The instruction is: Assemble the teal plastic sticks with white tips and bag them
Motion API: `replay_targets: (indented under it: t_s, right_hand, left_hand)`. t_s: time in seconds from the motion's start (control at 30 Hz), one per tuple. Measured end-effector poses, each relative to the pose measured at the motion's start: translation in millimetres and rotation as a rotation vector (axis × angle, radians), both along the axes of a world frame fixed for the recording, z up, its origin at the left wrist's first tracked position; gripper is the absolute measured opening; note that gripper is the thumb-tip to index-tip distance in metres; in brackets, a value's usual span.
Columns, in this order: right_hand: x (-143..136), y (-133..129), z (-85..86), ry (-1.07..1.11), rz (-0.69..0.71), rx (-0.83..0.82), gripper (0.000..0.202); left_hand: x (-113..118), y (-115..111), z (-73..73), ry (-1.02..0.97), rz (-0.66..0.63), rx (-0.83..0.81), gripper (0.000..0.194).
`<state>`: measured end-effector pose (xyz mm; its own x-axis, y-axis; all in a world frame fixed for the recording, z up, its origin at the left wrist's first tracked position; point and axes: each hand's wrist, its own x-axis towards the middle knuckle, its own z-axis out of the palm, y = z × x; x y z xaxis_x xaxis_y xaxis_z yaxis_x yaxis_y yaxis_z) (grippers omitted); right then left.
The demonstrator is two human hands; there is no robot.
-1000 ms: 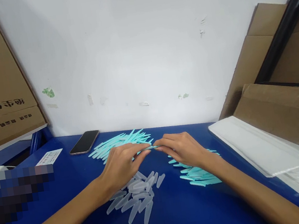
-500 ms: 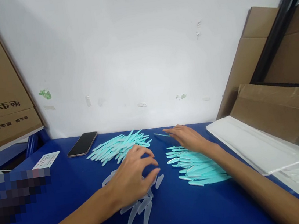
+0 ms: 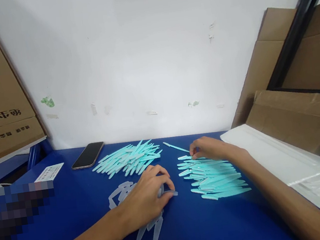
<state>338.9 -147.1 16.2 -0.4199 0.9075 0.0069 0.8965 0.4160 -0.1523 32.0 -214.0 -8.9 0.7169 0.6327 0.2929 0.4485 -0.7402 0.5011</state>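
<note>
Currently: two turquoise piles, one translucent heap

Counted: left pile of turquoise sticks (image 3: 128, 159), right pile of turquoise sticks (image 3: 216, 179), lone turquoise stick (image 3: 176, 147) by the tabletop's far edge, heap of translucent covers (image 3: 158, 230) at near left. Bare blue tabletop (image 3: 190, 231) opens nearside. Left hand (image 3: 145, 193) pinches one translucent cover (image 3: 174, 192), fingertips nearly closed. Right hand (image 3: 208, 147), fingers curled together, meets the lone stick's right end; grip unclear.

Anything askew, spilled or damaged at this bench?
Nothing visibly spilled or broken. One teal piece slants away from the roughly lined-up right-side teal pile, near the right hand. Wall looks scruffy: tape scraps, green patch.
</note>
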Motion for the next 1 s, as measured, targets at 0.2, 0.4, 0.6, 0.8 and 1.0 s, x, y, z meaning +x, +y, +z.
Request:
replay_targets:
  t_s: [0.2,0.4,0.6,0.8,1.0]
  right_hand:
    - [-6.1,-1.4,-6.6,-0.017,-0.009,0.054,0.01]
    - [-14.8,-8.8,5.4,-0.043,-0.05,0.161,0.017]
    - [-27.5,-16.8,12.1,-0.049,-0.01,0.271,0.018]
    - [-40.2,-23.1,14.7,0.006,0.029,0.306,0.024]
    - [-44.8,-24.9,14.2,0.007,0.052,0.3,0.026]
  left_hand:
    - [4.0,1.9,5.6,-0.13,0.067,-0.042,0.013]
    - [-4.4,1.2,16.9,-0.034,-0.002,-0.002,0.01]
    - [-4.9,-3.3,18.5,0.123,-0.114,-0.076,0.014]
    - [-1.0,-2.7,13.9,0.11,-0.179,0.101,0.009]
    - [2.2,-0.6,6.8,0.176,-0.225,0.379,0.015]
